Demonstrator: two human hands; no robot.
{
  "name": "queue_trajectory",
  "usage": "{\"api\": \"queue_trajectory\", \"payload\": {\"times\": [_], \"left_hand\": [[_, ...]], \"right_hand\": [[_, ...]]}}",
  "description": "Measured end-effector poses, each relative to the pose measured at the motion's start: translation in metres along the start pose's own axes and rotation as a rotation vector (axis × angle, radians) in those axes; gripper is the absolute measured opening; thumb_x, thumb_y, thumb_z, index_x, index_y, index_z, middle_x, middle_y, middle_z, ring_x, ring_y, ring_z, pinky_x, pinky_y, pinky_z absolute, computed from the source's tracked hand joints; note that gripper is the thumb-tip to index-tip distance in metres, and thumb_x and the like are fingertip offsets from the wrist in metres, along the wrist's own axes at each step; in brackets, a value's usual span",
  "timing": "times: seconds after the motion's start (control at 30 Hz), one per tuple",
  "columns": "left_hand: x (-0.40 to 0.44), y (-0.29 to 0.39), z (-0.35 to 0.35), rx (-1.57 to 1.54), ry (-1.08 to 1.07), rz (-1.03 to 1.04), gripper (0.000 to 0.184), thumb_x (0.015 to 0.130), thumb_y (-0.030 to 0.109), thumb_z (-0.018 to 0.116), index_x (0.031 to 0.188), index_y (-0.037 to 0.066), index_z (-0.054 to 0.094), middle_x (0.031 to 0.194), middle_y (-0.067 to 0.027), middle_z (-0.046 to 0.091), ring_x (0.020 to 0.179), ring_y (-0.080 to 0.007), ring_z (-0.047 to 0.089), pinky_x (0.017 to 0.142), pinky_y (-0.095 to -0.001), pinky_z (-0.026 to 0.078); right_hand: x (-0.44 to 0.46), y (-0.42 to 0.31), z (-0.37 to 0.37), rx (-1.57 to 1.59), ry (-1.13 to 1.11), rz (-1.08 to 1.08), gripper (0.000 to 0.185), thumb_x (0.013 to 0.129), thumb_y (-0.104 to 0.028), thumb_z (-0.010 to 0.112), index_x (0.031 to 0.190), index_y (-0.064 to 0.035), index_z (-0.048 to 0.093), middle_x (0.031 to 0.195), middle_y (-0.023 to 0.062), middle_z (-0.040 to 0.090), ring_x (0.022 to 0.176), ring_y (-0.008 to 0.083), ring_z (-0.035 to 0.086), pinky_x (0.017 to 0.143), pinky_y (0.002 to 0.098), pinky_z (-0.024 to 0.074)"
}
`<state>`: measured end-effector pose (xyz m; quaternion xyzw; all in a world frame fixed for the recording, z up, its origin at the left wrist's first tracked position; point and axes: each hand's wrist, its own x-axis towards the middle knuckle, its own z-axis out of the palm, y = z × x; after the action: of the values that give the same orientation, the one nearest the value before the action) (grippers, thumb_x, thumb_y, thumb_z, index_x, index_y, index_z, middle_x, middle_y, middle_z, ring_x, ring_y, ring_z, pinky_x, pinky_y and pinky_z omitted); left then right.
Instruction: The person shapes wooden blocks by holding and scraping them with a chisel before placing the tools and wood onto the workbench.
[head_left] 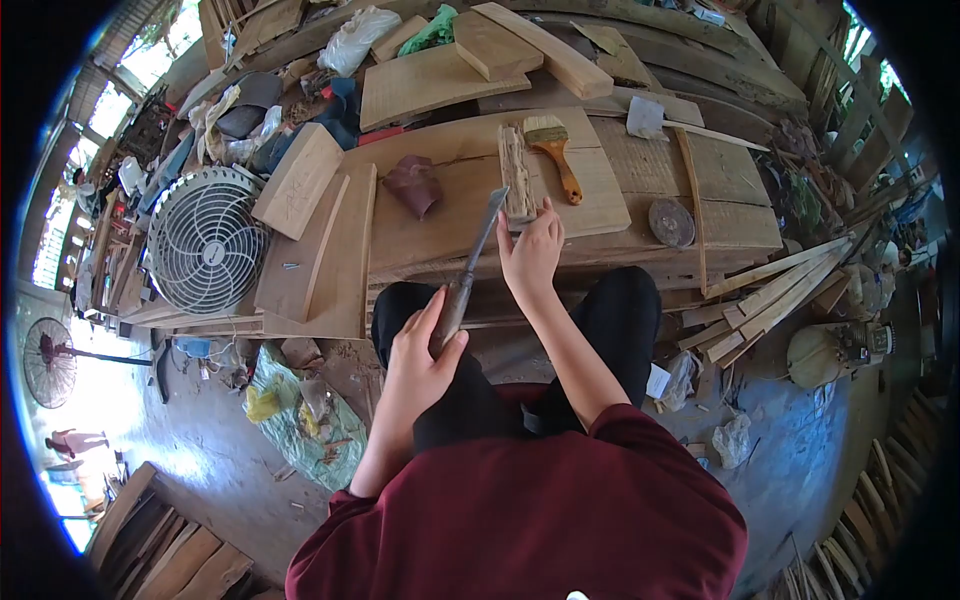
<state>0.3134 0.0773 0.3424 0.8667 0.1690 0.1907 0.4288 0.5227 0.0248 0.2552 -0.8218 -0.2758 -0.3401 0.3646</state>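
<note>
My left hand (420,360) is wrapped round the wooden handle of a chisel (467,279), its metal blade slanting up and away. The blade's end is beside a narrow, rough-carved block of wood (516,170) that lies lengthwise on a flat board (590,195). My right hand (533,245) grips the near end of this block, fingers on either side. Just right of the block lies a paintbrush (555,160) with an orange-brown handle and pale bristles. A folded piece of reddish-brown sandpaper (414,186) rests to the left.
A round fan (212,240) stands at the left, near a thick wooden block (300,180). A round disc (671,222) and a thin wooden strip (692,210) lie on the right. Loose slats (775,300) jut out at the right. Planks (440,85) are piled behind.
</note>
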Motion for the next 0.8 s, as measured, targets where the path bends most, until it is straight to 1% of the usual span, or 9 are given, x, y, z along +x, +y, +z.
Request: {"api": "queue_trajectory", "payload": {"times": [0.07,0.13,0.2,0.33,0.4,0.5,0.67,0.73,0.8], "left_hand": [[0.006,0.005,-0.006,0.133,0.061,0.108,0.053,0.083,0.01,0.066,0.132,-0.003,0.049,0.096,-0.0238,0.062,0.086,-0.0395,0.061,0.078,-0.039,0.048],[0.012,0.007,-0.013,0.155,0.04,0.058,0.054,0.084,0.011,0.065,0.134,0.0,0.049,0.101,-0.0226,0.062,0.091,-0.0377,0.062,0.082,-0.038,0.048],[0.016,0.009,-0.015,0.168,0.032,0.022,0.054,0.084,0.012,0.065,0.135,0.001,0.049,0.106,-0.0223,0.063,0.095,-0.0363,0.063,0.084,-0.0367,0.048],[0.03,0.016,-0.013,0.272,0.048,0.006,0.056,0.084,0.01,0.065,0.137,0.004,0.048,0.095,-0.0216,0.061,0.086,-0.0386,0.061,0.077,-0.0411,0.048],[0.04,0.017,-0.014,0.343,0.045,-0.013,0.057,0.083,0.01,0.065,0.137,0.005,0.047,0.091,-0.0212,0.06,0.082,-0.0394,0.06,0.075,-0.043,0.047],[0.057,0.018,-0.019,0.429,0.021,0.005,0.055,0.084,0.008,0.062,0.136,0.003,0.045,0.092,-0.021,0.058,0.081,-0.0396,0.06,0.073,-0.0461,0.048],[0.076,0.032,-0.031,0.378,0.032,-0.059,0.05,0.084,0.011,0.063,0.132,0.003,0.051,0.085,-0.0266,0.061,0.078,-0.0418,0.061,0.072,-0.0428,0.047],[0.082,0.046,-0.036,0.37,0.023,-0.119,0.048,0.085,0.012,0.064,0.13,0.001,0.053,0.085,-0.0276,0.061,0.077,-0.0415,0.061,0.071,-0.0417,0.048],[0.087,0.046,-0.033,0.359,0.014,-0.185,0.046,0.085,0.013,0.064,0.128,0.0,0.054,0.086,-0.0287,0.062,0.077,-0.0412,0.062,0.071,-0.0405,0.048]], "right_hand": [[0.005,0.004,0.01,0.062,-0.034,0.04,0.05,0.086,-0.029,0.068,0.106,0.0126,0.048,0.1,0.0296,0.06,0.098,0.041,0.058,0.087,0.0416,0.0456],[0.011,0.005,0.017,0.125,-0.073,0.08,0.048,0.085,-0.028,0.068,0.104,0.0118,0.048,0.095,0.0287,0.062,0.094,0.0406,0.061,0.086,0.0413,0.046],[0.019,0.007,0.024,0.186,-0.095,0.099,0.047,0.083,-0.029,0.07,0.101,0.0085,0.049,0.083,0.0238,0.065,0.084,0.0399,0.063,0.082,0.0416,0.048],[0.039,0.007,0.032,0.191,-0.15,0.137,0.045,0.08,-0.03,0.072,0.098,0.0044,0.049,0.08,0.0201,0.065,0.08,0.0369,0.064,0.081,0.0399,0.0498],[0.05,0.009,0.037,0.14,-0.289,0.22,0.045,0.077,-0.034,0.074,0.093,0.0006,0.051,0.073,0.0195,0.064,0.074,0.0369,0.065,0.07,0.0416,0.0528],[0.064,0.006,0.049,0.092,-0.33,0.247,0.043,0.076,-0.038,0.074,0.087,-0.0023,0.053,0.069,0.0185,0.064,0.071,0.0369,0.065,0.063,0.0434,0.0534],[0.066,-0.004,0.063,0.068,-0.351,0.302,0.041,0.077,-0.039,0.072,0.082,-0.0009,0.056,0.075,0.0188,0.064,0.077,0.0364,0.065,0.069,0.0429,0.0541],[0.063,-0.005,0.065,0.094,-0.217,0.243,0.041,0.078,-0.038,0.071,0.08,0.0,0.057,0.08,0.0183,0.064,0.08,0.0358,0.064,0.073,0.0415,0.0538],[0.062,-0.005,0.067,0.096,-0.219,0.244,0.04,0.078,-0.038,0.071,0.079,0.0002,0.057,0.08,0.0177,0.064,0.081,0.0358,0.064,0.075,0.0412,0.0534]]}}
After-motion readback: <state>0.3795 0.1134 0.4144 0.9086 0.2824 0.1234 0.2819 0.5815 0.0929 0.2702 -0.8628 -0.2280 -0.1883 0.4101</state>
